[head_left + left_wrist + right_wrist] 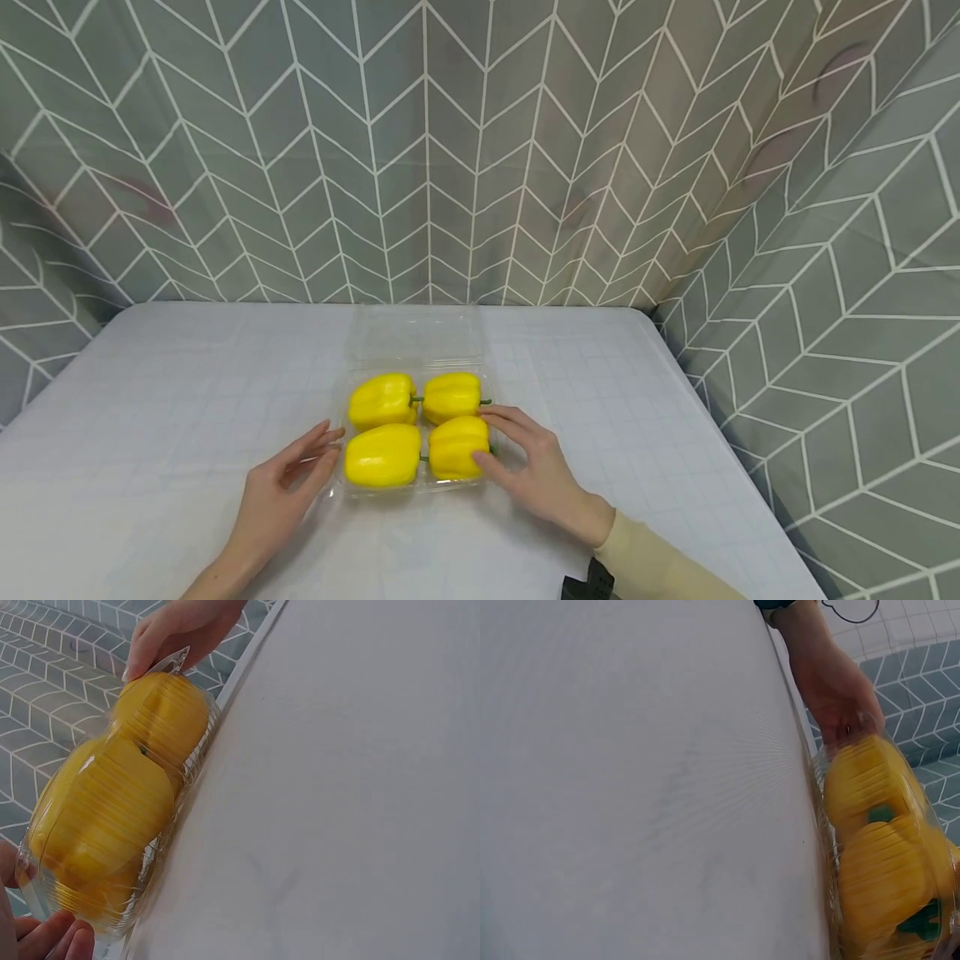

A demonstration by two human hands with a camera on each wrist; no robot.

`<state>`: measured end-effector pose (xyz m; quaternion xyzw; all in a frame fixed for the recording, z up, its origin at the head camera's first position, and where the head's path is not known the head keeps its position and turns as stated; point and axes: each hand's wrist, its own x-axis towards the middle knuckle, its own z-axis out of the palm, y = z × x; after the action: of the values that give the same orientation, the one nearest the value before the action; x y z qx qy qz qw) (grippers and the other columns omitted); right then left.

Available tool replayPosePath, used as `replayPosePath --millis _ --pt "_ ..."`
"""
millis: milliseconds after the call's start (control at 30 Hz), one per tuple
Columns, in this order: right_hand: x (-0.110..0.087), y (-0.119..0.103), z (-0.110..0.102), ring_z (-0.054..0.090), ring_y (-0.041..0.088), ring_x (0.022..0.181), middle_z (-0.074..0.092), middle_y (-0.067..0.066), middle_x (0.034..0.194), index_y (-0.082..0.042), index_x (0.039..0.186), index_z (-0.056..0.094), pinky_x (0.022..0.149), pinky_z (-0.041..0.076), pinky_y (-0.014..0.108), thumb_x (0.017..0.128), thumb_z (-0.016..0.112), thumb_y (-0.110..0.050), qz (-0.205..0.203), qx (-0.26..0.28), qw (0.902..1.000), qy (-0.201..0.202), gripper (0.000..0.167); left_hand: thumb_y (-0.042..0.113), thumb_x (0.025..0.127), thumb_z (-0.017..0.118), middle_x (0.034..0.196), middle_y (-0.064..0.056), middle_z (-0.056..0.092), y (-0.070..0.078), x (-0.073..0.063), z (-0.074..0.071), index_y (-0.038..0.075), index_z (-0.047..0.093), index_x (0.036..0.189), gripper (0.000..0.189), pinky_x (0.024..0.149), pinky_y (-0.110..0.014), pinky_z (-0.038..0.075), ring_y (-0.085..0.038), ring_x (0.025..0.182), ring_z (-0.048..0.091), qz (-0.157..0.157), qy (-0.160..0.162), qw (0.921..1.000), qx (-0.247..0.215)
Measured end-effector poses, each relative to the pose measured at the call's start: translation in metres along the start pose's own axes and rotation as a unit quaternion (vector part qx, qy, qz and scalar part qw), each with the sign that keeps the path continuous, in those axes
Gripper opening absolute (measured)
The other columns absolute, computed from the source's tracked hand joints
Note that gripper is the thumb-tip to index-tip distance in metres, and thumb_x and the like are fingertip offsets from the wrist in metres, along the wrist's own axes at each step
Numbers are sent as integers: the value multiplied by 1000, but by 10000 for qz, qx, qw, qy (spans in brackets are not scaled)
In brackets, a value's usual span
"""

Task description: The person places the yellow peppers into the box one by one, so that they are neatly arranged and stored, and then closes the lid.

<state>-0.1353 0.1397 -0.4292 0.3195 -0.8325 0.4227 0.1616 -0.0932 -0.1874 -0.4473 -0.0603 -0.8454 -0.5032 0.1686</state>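
A clear plastic clamshell container (360, 492) lies on the table with its lid (416, 337) folded back, away from me. Several yellow bell peppers sit in two rows inside: back left (381, 401), back right (452, 397), front left (382, 456) and front right (456, 447). My left hand (279, 493) holds the container's left edge, thumb and fingers at its end wall in the left wrist view. Around the front right pepper, my right hand (542, 471) has its thumb on the near side and a finger on the far side. Green stems (922, 922) point right.
A white cloth covers the table (180, 400). Behind it and along the right side hangs a grey curtain (450, 167) with white chevron lines. A black strap piece (588, 579) shows by the right sleeve (660, 562).
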Motion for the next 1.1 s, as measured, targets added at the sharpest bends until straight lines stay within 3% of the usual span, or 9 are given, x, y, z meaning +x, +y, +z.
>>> replayPosePath --millis 200,400,633,800,900,1100 --pt "-2 -1 -5 64 20 117 67 4 126 -6 122 69 100 55 36 96 67 -11 -64 143 9995 258 26 17 98 66 122 -6 72 1 3 3 5 59 138 42 85 -4 50 11 104 60 -132 -56 9999 -29" --pt "1 7 -9 65 21 104 67 0 122 -11 119 70 91 57 34 97 66 -10 201 111 9979 614 23 21 99 64 122 -7 72 2 13 6 6 64 130 35 88 -2 48 12 103 59 -333 25 9992 -240" --pt "20 26 -8 64 20 108 66 -2 124 -12 117 71 93 56 42 95 70 -12 797 20 9924 934 22 33 100 63 123 -7 71 -4 35 12 10 67 127 36 86 -2 48 13 100 58 -934 220 9944 -434" --pt "33 38 -3 64 21 111 65 -3 125 -6 119 71 98 55 41 97 68 -17 1433 227 9852 912 25 36 97 66 119 -5 72 -8 57 20 7 68 124 39 86 -6 51 9 97 63 -1357 369 9842 -1073" --pt "38 42 0 63 21 112 65 -3 125 -6 120 70 100 55 40 97 67 -16 1718 356 9801 925 25 38 95 68 112 4 74 -11 68 25 6 68 123 42 86 -7 52 6 94 66 -1693 476 9741 -1419" --pt "50 48 6 63 21 112 65 0 123 -5 124 67 103 53 37 97 67 -15 2112 705 9695 1020 29 47 93 69 100 10 74 -13 87 34 8 67 120 47 83 -5 51 1 92 65 -2349 604 9579 -1538"
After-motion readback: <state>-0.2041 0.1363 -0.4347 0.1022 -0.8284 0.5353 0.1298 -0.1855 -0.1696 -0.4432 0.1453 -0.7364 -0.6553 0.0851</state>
